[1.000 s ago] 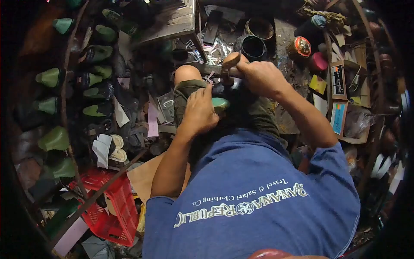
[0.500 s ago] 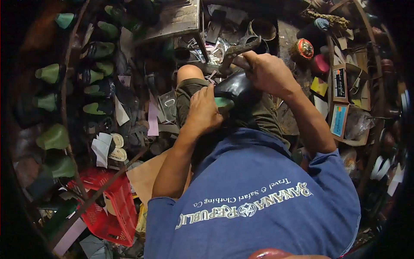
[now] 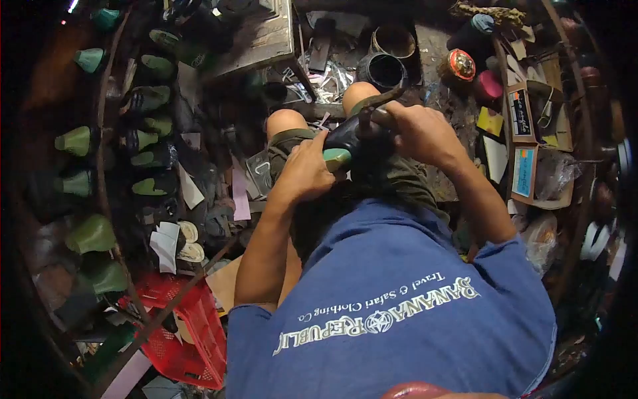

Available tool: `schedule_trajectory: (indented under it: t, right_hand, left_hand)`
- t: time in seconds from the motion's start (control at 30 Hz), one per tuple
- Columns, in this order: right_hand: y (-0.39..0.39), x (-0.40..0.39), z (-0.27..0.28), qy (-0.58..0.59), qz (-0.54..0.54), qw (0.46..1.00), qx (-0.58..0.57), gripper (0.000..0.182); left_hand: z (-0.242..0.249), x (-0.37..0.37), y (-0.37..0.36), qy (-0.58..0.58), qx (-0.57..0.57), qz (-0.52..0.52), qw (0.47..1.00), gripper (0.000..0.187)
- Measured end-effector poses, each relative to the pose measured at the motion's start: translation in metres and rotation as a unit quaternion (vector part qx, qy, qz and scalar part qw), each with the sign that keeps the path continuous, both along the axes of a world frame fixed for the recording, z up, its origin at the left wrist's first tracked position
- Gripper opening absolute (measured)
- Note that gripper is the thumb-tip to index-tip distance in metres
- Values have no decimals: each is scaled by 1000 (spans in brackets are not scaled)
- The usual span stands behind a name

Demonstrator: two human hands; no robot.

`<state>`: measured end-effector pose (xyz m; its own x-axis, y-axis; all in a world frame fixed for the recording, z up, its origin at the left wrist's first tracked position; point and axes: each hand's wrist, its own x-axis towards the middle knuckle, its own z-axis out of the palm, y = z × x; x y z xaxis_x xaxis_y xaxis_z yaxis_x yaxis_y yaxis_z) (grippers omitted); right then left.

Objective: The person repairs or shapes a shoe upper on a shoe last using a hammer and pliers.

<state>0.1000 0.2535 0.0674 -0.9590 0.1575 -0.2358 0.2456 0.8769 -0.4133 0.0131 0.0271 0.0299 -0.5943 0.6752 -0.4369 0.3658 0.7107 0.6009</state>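
A black shoe upper [image 3: 343, 135] sits on a green shoe last [image 3: 337, 157] over my lap. My left hand [image 3: 306, 167] is closed around the near left side of the last, with its fingers along the edge of the shoe. My right hand [image 3: 428, 133] grips the handle of a hammer [image 3: 380, 103] with a dark, curved head. One end of that head is down at the black upper, overlapping it in this view. The far part of the shoe is dark and partly hidden behind the hammer and my right hand.
Racks of green lasts [image 3: 73, 141] and shoes run along the left. A red plastic crate [image 3: 183, 332] lies lower left. Ahead stand a worn wooden table [image 3: 256, 40] and dark pots [image 3: 385, 70]. To the right are an orange-rimmed tin [image 3: 460, 65] and open shoe boxes [image 3: 524, 171].
My right hand has brought the hammer down and toward me, onto the shoe. My left hand keeps its hold on the last. The view has shifted slightly.
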Motion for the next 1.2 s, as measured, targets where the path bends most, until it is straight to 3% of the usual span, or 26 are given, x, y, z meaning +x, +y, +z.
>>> schedule_trajectory:
  t: [0.07, 0.13, 0.3, 0.43, 0.5, 0.57, 0.7, 0.77, 0.9, 0.97, 1.07, 1.13, 1.2]
  right_hand:
    - [-1, 4, 5, -2, 10, 1000, 10, 34]
    - [-5, 8, 6, 61, -113, 985, -111, 32]
    - [0, 10, -13, 20, -11, 1000, -12, 28]
    - [-8, 16, -2, 87, -121, 982, -118, 29]
    - [-17, 20, -28, -4, -110, 990, -92, 27]
    - [-11, 21, -37, 14, -117, 987, -106, 25]
    - [1, 15, 1, 106, -142, 975, -132, 27]
    - [6, 13, 17, 175, -173, 961, -123, 27]
    - [-2, 10, -6, 129, -115, 981, -93, 30]
    - [-16, 5, -20, -17, -86, 995, -36, 28]
    - [-5, 4, -3, 36, -18, 999, -10, 29]
    - [-9, 8, 9, 85, -95, 989, -79, 24]
    - [-17, 13, -8, 97, -116, 983, -101, 24]
  left_hand:
    - [-5, -1, 0, -2, -2, 4, 1000, 85]
    - [-11, -2, -1, 0, -2, 3, 1000, 86]
    - [-9, -11, 2, -26, 19, -27, 999, 82]
    - [-16, -20, 1, -28, 21, -42, 998, 81]
    - [-12, -26, 5, -113, 12, -57, 992, 86]
    - [-5, -30, 6, -151, 26, -69, 986, 87]
    - [-24, -27, 4, -267, 61, -24, 961, 88]
    - [-37, -20, 0, -256, 85, -35, 962, 86]
    - [-17, -13, 7, -253, 83, -1, 964, 88]
    - [-19, -11, 7, -236, 67, -6, 969, 90]
    - [-22, -18, 4, -270, 105, -14, 957, 89]
    - [3, -21, 8, -385, 101, 23, 917, 85]
    - [-10, -28, 4, -362, 106, -4, 926, 84]
